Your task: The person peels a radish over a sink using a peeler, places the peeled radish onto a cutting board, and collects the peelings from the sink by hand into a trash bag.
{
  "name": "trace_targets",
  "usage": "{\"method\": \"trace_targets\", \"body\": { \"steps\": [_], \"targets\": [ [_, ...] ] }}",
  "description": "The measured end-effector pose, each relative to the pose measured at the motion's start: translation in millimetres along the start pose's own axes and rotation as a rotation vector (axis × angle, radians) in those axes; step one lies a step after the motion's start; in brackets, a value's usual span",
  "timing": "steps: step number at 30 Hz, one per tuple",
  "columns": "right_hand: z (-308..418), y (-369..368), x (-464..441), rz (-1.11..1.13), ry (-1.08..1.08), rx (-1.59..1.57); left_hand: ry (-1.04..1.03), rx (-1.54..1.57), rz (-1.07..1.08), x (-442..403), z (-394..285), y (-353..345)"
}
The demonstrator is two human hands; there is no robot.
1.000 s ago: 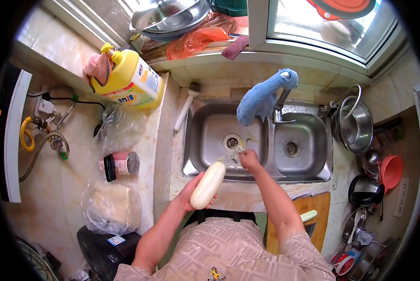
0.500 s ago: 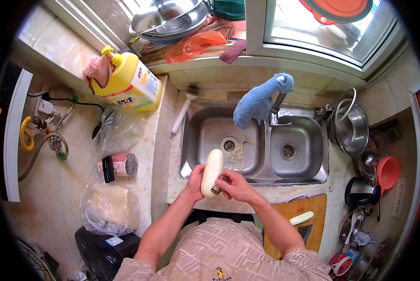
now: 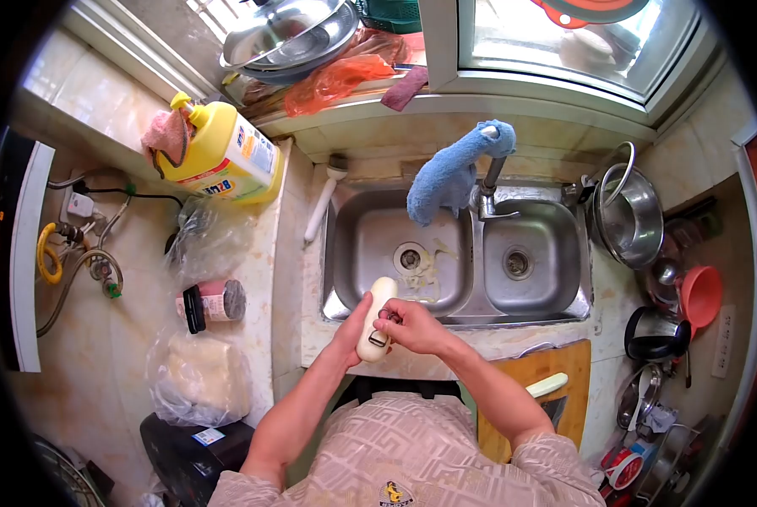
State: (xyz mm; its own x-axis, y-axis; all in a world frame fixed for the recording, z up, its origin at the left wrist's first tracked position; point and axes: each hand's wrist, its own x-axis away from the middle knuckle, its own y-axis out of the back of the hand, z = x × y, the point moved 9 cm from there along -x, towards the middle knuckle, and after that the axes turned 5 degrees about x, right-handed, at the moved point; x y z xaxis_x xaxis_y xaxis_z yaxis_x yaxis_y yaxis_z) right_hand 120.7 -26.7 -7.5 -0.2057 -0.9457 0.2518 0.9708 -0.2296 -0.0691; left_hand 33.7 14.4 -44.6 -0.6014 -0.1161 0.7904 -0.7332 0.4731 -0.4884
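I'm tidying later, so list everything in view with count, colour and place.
vegetable: one, cream, centre
peeler: one, metallic, against vegetable
sink: one, steel, two-basin, centre
peelings: several, pale, in sink
tap: one, silver, behind sink
cloth: one, blue, over tap
rod: one, white, beside sink
bottle: one, yellow, left counter
rag: one, pink, on bottle
container: one, pink, left counter
plastic bags: two, clear, left counter
board: one, brown, right counter
unidentified piece: one, pale, on board
scoop: one, red, far right
metal bowls: at least two, silver, windowsill
crumpled bag: one, orange, windowsill
clutter: uncounted, mixed, both edges
left grip: one, bare, holding vegetable
right grip: one, bare, holding peeler
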Motion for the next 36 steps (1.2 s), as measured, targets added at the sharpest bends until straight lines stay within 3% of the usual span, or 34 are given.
{"method": "trace_targets", "body": {
  "steps": [3, 6, 9, 12, 15, 17, 18, 19, 21, 23, 28, 33, 35, 36],
  "targets": [
    [-10.8, 27.7, -13.3, -0.121, -0.094, -0.064, 0.020, -0.081, -0.041, 10.6, -2.7, 2.7],
    [-56.1, 60.5, -40.3, -0.254, -0.097, -0.158, 0.141, -0.010, 0.084, 17.6, 21.3, 10.5],
    [-117.3, 120.3, -55.8, -0.516, -0.172, 0.528, 0.080, 0.103, 0.183, 29.8, 17.6, -2.8],
    [-106.6, 121.9, -45.8, -0.610, -0.229, 0.872, -0.065, 0.207, 0.145, 27.7, 2.5, 0.5],
    [-57.7, 71.1, -41.5, -0.329, -0.124, -0.069, -0.125, 0.264, 0.106, 16.7, -6.9, 16.5],
    [-2.8, 22.4, -14.2, -0.069, -0.118, -0.199, -0.161, 0.231, 0.110, 12.7, -18.1, 18.3],
    [10.5, -0.6, -4.4, 0.007, -0.057, -0.171, -0.159, 0.246, 0.053, 17.5, -22.0, 11.8],
    [20.1, -18.3, 0.9, 0.076, 0.006, -0.140, -0.143, 0.289, 0.177, 9.9, -18.6, 16.4],
    [21.3, -21.5, -1.4, -0.006, 0.104, 0.069, -0.089, 0.370, 0.444, -16.8, -5.2, 31.3],
    [15.4, -18.5, -1.7, -0.035, 0.122, 0.127, -0.071, 0.244, -0.025, 7.2, -10.8, 9.2],
    [-4.0, 6.7, -17.2, -0.063, -0.010, -0.018, -0.001, 0.069, 0.136, 8.7, 2.0, 16.8],
    [-48.0, 44.3, -46.4, -0.107, -0.210, -0.276, 0.085, 0.063, 0.168, 19.4, 17.6, 24.2],
    [-91.3, 78.9, -69.1, -0.208, -0.178, 0.009, 0.094, 0.043, 0.142, 22.2, 27.2, 33.5],
    [-109.4, 99.6, -68.3, -0.307, -0.162, 0.391, 0.095, 0.023, 0.168, 31.2, 26.6, 27.5]
  ]
}}
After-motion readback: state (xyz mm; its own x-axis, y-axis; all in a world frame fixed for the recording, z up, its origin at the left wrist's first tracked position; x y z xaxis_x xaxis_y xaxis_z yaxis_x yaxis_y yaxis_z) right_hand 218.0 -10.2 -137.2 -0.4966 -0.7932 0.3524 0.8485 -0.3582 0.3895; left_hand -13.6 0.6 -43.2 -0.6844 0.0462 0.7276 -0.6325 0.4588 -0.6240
